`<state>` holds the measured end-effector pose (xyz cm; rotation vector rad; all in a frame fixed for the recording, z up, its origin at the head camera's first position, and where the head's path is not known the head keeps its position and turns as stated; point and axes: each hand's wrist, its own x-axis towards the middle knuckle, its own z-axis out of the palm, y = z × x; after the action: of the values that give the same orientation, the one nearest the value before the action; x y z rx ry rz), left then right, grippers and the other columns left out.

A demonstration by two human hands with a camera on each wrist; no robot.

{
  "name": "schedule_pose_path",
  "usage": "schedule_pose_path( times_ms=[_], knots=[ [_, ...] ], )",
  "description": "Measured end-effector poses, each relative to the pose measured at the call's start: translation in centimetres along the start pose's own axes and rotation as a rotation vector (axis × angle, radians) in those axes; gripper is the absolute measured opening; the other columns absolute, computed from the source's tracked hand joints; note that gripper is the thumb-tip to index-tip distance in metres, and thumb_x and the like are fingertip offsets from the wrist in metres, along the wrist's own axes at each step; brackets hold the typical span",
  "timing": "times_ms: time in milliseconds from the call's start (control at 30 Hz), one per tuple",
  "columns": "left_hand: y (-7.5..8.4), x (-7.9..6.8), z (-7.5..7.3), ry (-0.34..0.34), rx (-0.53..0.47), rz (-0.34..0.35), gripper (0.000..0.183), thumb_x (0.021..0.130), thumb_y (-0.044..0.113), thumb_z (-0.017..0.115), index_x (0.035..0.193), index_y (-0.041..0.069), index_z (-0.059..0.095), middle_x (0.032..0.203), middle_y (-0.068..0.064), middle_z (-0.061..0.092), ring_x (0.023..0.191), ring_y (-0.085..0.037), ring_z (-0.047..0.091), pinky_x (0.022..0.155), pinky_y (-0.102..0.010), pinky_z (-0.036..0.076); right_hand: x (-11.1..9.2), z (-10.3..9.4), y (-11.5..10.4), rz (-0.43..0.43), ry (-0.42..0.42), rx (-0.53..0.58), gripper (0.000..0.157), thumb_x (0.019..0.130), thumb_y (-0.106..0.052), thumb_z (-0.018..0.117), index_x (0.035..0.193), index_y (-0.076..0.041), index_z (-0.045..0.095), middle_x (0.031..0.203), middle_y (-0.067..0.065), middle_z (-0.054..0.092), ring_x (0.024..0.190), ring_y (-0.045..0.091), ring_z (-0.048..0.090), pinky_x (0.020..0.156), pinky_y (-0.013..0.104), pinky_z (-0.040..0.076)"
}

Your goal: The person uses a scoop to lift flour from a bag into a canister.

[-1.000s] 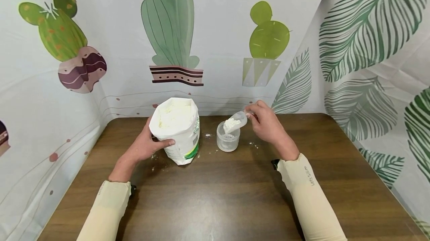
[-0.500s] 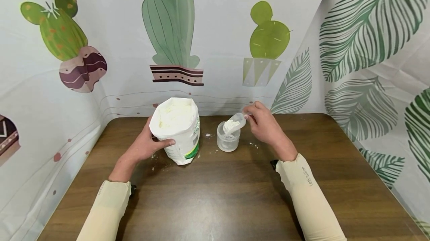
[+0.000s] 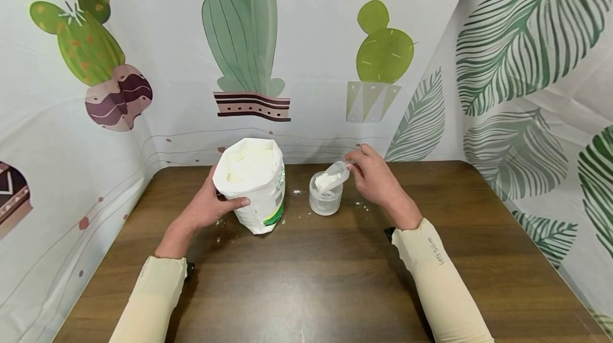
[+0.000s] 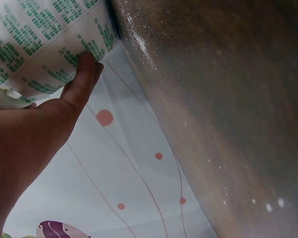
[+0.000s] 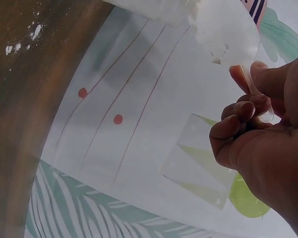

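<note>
The worktop (image 3: 297, 279) offers open room on the near side. Beyond, the left hand (image 3: 210, 205) grips the white bag (image 3: 258, 207); the right hand's (image 3: 380, 181) fingers pinch a scoop (image 3: 342, 171), tilted at the tub's (image 3: 325, 206) mouth (emptying powder (image 3: 325, 182), seemingly). Next probably needs steeper tipping; the far edge and printed cloth (image 3: 316, 77) limit reach.

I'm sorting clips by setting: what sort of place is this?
Probably a corner staged for filming tabletop work: cactus-print hangings rise behind a wood-look table, and an open bag of white powder is near its back edge.
</note>
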<state>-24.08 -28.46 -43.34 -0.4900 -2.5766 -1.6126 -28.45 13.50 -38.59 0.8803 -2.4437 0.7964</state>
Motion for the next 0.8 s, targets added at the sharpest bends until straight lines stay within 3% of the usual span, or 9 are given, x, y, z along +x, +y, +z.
schedule_pose_path(
  times_ms=[600,800],
  knots=[
    [0.05,-0.03,0.0,-0.015,-0.026,0.025,0.116,0.085,0.009,0.091,0.169,0.026,0.012,0.159,-0.007,0.04,0.14,-0.027,0.046,0.108,-0.029,0.043,0.07,-0.27,-0.14,-0.004,0.003,-0.02,0.013,0.098,0.004,0.069,0.11,0.004,0.073,0.099,0.017,0.061,0.09,0.032,0.056,0.082,0.047,0.05],
    [0.08,-0.02,-0.04,-0.011,-0.01,0.023,0.117,0.085,0.01,0.091,0.169,0.027,0.011,0.16,-0.006,0.039,0.141,-0.026,0.044,0.11,-0.033,0.04,0.13,-0.56,-0.2,-0.095,0.056,-0.064,0.016,0.092,0.011,0.071,0.107,0.006,0.074,0.093,0.018,0.06,0.089,0.037,0.058,0.084,0.049,0.05]
  ],
)
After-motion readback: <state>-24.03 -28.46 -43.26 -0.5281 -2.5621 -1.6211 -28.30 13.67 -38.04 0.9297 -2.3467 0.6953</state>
